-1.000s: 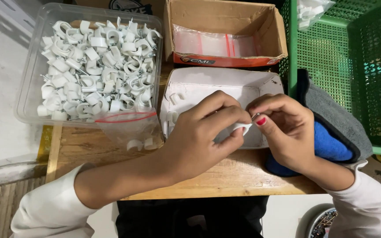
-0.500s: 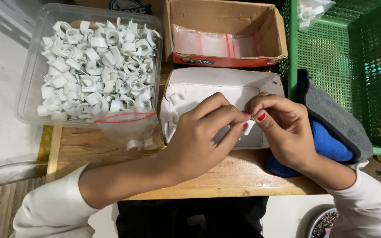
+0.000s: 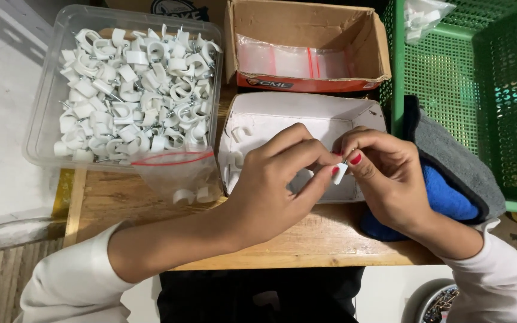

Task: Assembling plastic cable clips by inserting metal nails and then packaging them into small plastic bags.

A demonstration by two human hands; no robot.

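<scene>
Two hands meet over the white tray (image 3: 258,119), fingertips together on one small white clip (image 3: 340,173). Left hand (image 3: 276,185): fingers curled in, thumb and forefinger pinched on the clip's left side, knuckles up. Right hand (image 3: 390,179): also curled, thumb and forefinger closed on the clip's right end; red nails visible at the pinch. Neither hand is spread; both are nearly closed, gripping the same piece. The clip sits just above the tray's near right part, clear of its floor as far as can be told.

Inside the tray, a few loose clips lie by the left wall. Left of the tray, a clear tub (image 3: 43,137) holds a heap of white clips with nails. A small zip bag (image 3: 178,173) with a red seal line leans at the tub's near corner, with a few clips in it. Behind the tray stands a cardboard box (image 3: 366,54) holding empty zip bags. To the right, a green basket (image 3: 480,90); a grey and blue cloth (image 3: 450,173) lies under the right wrist. All rest on a wooden table (image 3: 127,197).
</scene>
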